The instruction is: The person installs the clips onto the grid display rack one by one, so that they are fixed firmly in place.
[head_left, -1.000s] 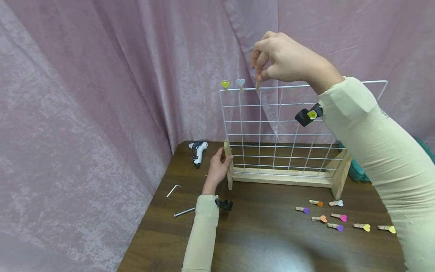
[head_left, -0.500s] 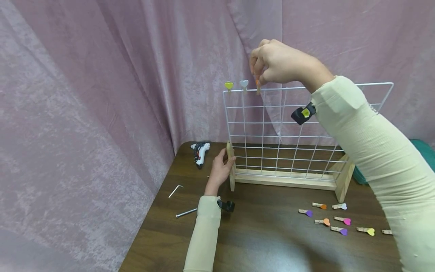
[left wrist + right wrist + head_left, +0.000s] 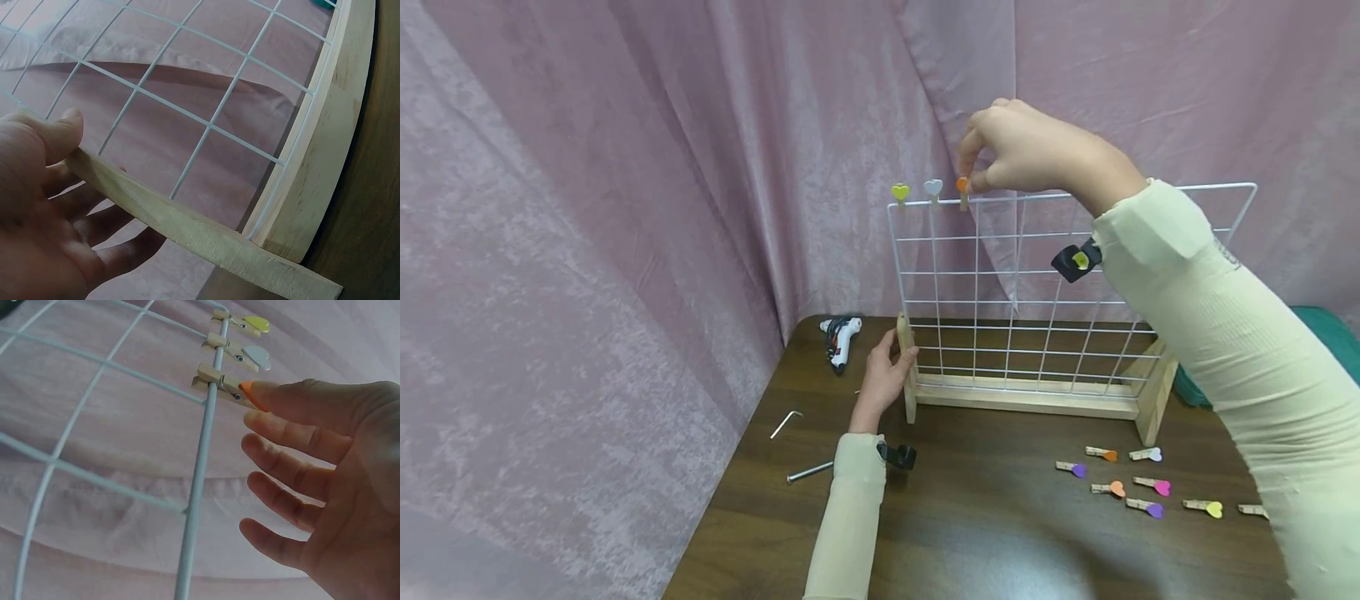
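Observation:
An orange heart clothespin (image 3: 215,380) sits clamped on the top wire of the white wire grid (image 3: 975,275). With thumb and index finger at its heart end, my right hand (image 3: 1026,150) pinches it; the other fingers are spread apart in the right wrist view. Left of it on the same wire stand a white heart clothespin (image 3: 933,190) and a yellow one (image 3: 900,193). Low at the grid's left side, my left hand (image 3: 882,379) grips the wooden upright (image 3: 181,222) of the stand, thumb on one face and fingers behind.
Several heart clothespins (image 3: 1138,484) lie on the table (image 3: 985,517) at front right, partly near the right sleeve. A glue gun (image 3: 842,342), a hex key (image 3: 786,424) and a bolt (image 3: 808,472) lie on the left. Something teal (image 3: 1322,329) is behind the right arm.
My right hand has lowered slightly, bringing the orange clothespin down onto the top wire; its heart now shows more. My left hand keeps its grip on the upright.

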Demonstrator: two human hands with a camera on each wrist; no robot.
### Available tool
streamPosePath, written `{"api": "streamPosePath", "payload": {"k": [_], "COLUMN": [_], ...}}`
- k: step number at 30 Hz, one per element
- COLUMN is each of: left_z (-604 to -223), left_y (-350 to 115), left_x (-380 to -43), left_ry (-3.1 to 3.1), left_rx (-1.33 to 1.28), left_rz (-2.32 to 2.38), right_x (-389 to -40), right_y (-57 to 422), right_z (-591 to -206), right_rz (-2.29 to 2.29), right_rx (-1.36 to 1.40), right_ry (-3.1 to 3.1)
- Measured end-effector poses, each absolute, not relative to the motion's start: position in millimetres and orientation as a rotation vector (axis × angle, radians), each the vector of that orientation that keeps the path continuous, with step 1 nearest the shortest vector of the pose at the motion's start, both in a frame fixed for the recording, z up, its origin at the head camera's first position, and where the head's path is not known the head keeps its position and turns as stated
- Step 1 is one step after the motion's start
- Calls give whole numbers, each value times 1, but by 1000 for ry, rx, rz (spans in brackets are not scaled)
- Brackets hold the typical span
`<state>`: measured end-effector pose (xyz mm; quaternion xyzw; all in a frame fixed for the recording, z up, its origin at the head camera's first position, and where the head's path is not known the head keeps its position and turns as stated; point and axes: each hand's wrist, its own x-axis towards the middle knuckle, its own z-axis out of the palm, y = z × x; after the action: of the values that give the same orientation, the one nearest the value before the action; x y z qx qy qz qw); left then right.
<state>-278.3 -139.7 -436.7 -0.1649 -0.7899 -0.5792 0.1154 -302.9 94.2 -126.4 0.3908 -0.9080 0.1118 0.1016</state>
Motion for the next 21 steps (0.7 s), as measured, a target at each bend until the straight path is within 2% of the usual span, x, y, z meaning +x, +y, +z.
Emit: {"api": "streamPosePath", "payload": {"k": [6,9,21], "left_z": [-459,-459,-428], "left_y": [-140,-137,-135], "left_x": [-299,-300,-281], "left_ry": [-2281,-2283,-2307], "left_rx": [-486,-481,-555], "left_rz": [-1663,-1653,-1619], "right_x": [-290,-281,-241], "right_y": [112,125,165], "right_z": [-134,-140,-171], "right_rz": [394,437,655], "right_rx": [1106,1099,1021], "right_ry": [-2613,-2523,-2243]}}
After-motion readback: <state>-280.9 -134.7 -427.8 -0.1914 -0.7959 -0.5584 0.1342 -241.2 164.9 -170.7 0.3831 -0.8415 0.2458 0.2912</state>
